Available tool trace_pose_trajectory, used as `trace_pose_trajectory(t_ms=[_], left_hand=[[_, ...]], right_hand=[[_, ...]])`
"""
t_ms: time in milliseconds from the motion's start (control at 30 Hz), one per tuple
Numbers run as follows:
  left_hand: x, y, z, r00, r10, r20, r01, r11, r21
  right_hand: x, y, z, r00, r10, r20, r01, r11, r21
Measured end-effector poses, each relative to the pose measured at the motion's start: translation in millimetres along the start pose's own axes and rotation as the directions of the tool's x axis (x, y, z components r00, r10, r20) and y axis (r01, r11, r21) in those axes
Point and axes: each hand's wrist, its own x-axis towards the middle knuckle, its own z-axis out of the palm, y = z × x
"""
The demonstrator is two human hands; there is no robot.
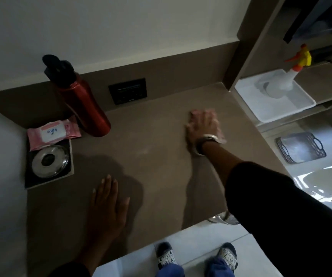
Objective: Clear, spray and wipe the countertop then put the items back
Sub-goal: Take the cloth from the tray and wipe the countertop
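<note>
Two hands are on the counter (157, 136): your left hand (109, 202) lies flat near the front edge, fingers spread and holding nothing, while your right hand (203, 126) presses down farther back and to the right, fingers extended over a pale cloth (220, 134) that shows at its edges, blurred. A watch (206, 141) sits on that wrist. At the far left stands a red bottle (85, 104) with a black cap, beside a pink wipes pack (53, 132) that overlaps a dark tray (48, 166) holding a steel lid (50, 160). On the shelf to the right, a spray bottle (285, 80) stands in a white tray (273, 100), well apart from your hands. An outlet (128, 90) sits in the backsplash.
</note>
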Motion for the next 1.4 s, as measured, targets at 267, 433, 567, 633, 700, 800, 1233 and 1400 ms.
trace_pose_trajectory(t_ms=[267, 433, 567, 633, 700, 800, 1233, 1400], left_hand=[[-2, 3, -14, 1.000, 0.010, 0.006, -0.009, 0.997, -0.073], [-1, -3, -12, 1.000, 0.009, 0.019, -0.008, 0.999, -0.046], [-2, -3, -7, 1.000, 0.004, -0.001, -0.004, 0.999, -0.044], [-3, -5, -4, 1.000, 0.012, -0.014, -0.012, 0.999, -0.040], [-4, -7, -2, 1.000, 0.013, -0.028, -0.014, 0.998, -0.067], [-6, -6, -7, 0.998, -0.017, -0.060, 0.006, 0.982, -0.187], [-11, -10, -13, 0.985, -0.175, 0.006, 0.168, 0.940, -0.298], [-11, -5, -10, 0.981, -0.196, 0.004, 0.190, 0.948, -0.256]], right_hand=[[-151, -109, 46, 0.621, -0.771, 0.140, 0.772, 0.633, 0.058], [-93, 25, 34, 0.949, -0.291, -0.124, 0.306, 0.942, 0.135], [-14, 64, 17, 0.963, 0.265, 0.047, -0.269, 0.944, 0.193], [9, 29, 11, 0.976, 0.217, 0.039, -0.220, 0.962, 0.160], [7, -28, 10, 0.997, -0.076, -0.016, 0.077, 0.995, 0.070], [-53, -109, 21, 0.835, -0.546, 0.070, 0.549, 0.836, -0.020], [-201, 79, 57, 0.851, -0.523, 0.046, 0.524, 0.852, 0.005], [-156, 90, 32, 0.999, -0.019, 0.030, 0.018, 0.999, 0.034]])
